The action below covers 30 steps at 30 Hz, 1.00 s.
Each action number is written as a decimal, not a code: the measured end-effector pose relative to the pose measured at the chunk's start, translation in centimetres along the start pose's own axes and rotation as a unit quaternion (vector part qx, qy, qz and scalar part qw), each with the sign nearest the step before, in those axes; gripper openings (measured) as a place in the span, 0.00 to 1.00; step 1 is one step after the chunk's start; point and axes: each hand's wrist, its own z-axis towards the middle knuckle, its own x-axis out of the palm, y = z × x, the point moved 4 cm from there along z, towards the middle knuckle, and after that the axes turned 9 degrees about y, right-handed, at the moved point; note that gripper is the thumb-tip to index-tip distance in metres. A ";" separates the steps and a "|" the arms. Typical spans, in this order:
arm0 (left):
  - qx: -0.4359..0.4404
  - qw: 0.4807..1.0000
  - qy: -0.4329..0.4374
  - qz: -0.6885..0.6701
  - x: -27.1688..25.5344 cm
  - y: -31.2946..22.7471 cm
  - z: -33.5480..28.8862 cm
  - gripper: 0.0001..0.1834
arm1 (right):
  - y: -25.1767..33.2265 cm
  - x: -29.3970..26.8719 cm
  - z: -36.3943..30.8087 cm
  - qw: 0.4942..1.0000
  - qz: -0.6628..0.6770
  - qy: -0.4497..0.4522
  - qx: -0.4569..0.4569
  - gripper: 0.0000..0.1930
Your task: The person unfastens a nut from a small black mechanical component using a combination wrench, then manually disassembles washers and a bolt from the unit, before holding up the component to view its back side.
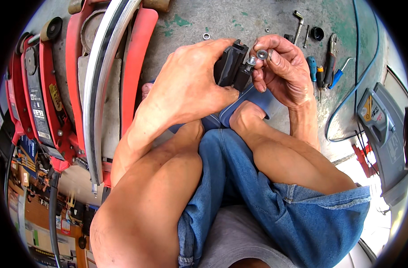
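Note:
Above my knees, my left hand (186,78) is wrapped round a black block-shaped part (227,63), its thumb along the near side. A shiny bolt end (251,60) sticks out of the part's right side. Between thumb and index finger, my right hand (284,62) pinches a small round metal nut or bushing (261,54), with its hole showing. That small piece is just off the bolt end, and I cannot tell whether the two touch. The other right fingers curl beside the black part.
Beyond my hands, a metal ring (206,36) and a small nut (267,30) lie on the floor. To the right are an angled socket wrench (298,27), black cap (317,33), pliers (331,60), blue screwdriver (311,64) and blue hose (357,85). A red floor jack (139,58) stands left.

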 end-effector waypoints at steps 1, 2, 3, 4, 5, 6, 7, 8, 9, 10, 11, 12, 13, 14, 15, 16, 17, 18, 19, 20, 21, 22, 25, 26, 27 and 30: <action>0.007 1.000 -0.002 0.002 0.0 0.0 0.0 0.27 | 0.0 0.0 0.0 1.000 -0.006 -0.001 -0.001 0.14; 0.007 1.000 -0.002 0.002 0.0 0.0 0.0 0.27 | 0.1 0.1 0.0 1.000 -0.006 -0.001 -0.001 0.14; 0.003 1.000 0.005 0.006 0.0 0.1 -0.1 0.28 | 0.1 0.1 0.0 1.000 -0.013 -0.003 -0.001 0.14; -0.001 1.000 0.012 0.010 0.0 0.1 -0.1 0.29 | 0.1 0.1 0.0 1.000 -0.020 -0.005 0.000 0.14; -0.001 1.000 0.012 0.010 0.0 0.1 -0.1 0.29 | 0.1 0.2 0.0 1.000 -0.020 -0.005 -0.001 0.14; 0.005 1.000 0.010 0.018 0.0 0.1 -0.1 0.30 | 0.1 0.2 0.0 1.000 -0.025 -0.006 -0.002 0.14; 0.011 1.000 0.007 0.026 0.0 0.1 -0.2 0.31 | 0.1 0.3 -0.1 1.000 -0.030 -0.007 -0.003 0.14; 0.011 1.000 0.007 0.026 0.1 0.1 -0.2 0.31 | 0.1 0.3 -0.1 1.000 -0.030 -0.007 -0.003 0.14; 0.020 0.999 -0.003 0.033 0.0 0.1 -0.2 0.31 | 0.1 0.4 -0.1 0.999 -0.031 -0.008 -0.003 0.14; 0.030 0.999 -0.013 0.039 0.0 0.0 -0.3 0.32 | 0.1 0.5 -0.1 0.999 -0.031 -0.009 -0.003 0.14; 0.031 0.999 -0.013 0.039 0.0 0.1 -0.3 0.32 | 0.2 0.5 -0.1 0.999 -0.031 -0.009 -0.003 0.14; 0.039 0.998 -0.016 0.043 0.0 0.0 -0.3 0.32 | 0.3 0.6 -0.1 0.999 -0.036 -0.009 -0.004 0.14; 0.048 0.998 -0.019 0.048 -0.1 -0.1 -0.3 0.32 | 0.3 0.6 -0.2 0.999 -0.041 -0.009 -0.004 0.14; 0.048 0.998 -0.018 0.048 0.0 0.0 -0.3 0.32 | 0.3 0.7 -0.2 0.999 -0.041 -0.009 -0.005 0.14; 0.060 0.997 -0.023 0.043 0.1 0.1 -0.3 0.32 | 0.4 0.7 -0.2 0.999 -0.050 -0.009 -0.009 0.14; 0.072 0.996 -0.029 0.039 0.1 0.1 -0.3 0.32 | 0.5 0.8 -0.3 0.998 -0.058 -0.008 -0.014 0.14; 0.072 0.996 -0.028 0.039 0.1 0.1 -0.2 0.32 | 0.5 0.9 -0.3 0.998 -0.058 -0.008 -0.015 0.14; 0.073 0.997 -0.026 0.031 0.1 0.1 -0.2 0.32 | 0.6 0.9 -0.3 0.998 -0.064 -0.010 -0.015 0.14; 0.074 0.997 -0.025 0.023 0.1 0.1 -0.2 0.31 | 0.7 1.0 -0.4 0.997 -0.071 -0.011 -0.015 0.14; 0.076 0.997 -0.024 0.023 0.1 0.0 -0.2 0.31 | 0.7 1.0 -0.4 0.997 -0.071 -0.011 -0.017 0.14; 0.076 0.997 -0.024 0.023 0.1 -0.1 -0.3 0.31 | 0.7 1.1 -0.5 0.997 -0.074 -0.010 -0.016 0.13; 0.076 0.997 -0.023 0.023 0.1 -0.1 -0.3 0.30 | 0.8 1.2 -0.5 0.997 -0.077 -0.008 -0.015 0.13; 0.080 0.996 -0.023 0.030 0.0 -0.3 -0.3 0.29 | 0.8 1.5 -0.5 0.996 -0.090 -0.011 -0.025 0.13; 0.080 0.996 -0.023 0.030 -0.1 -0.3 -0.3 0.29 | 0.9 1.6 -0.6 0.996 -0.090 -0.011 -0.025 0.13; 0.079 0.996 -0.020 0.028 -0.1 -0.4 -0.2 0.29 | 0.9 1.6 -0.6 0.994 -0.106 -0.011 -0.025 0.13; 0.084 0.996 -0.020 0.031 -0.2 -0.6 -0.3 0.28 | 1.1 1.9 -0.7 0.990 -0.136 -0.010 -0.031 0.13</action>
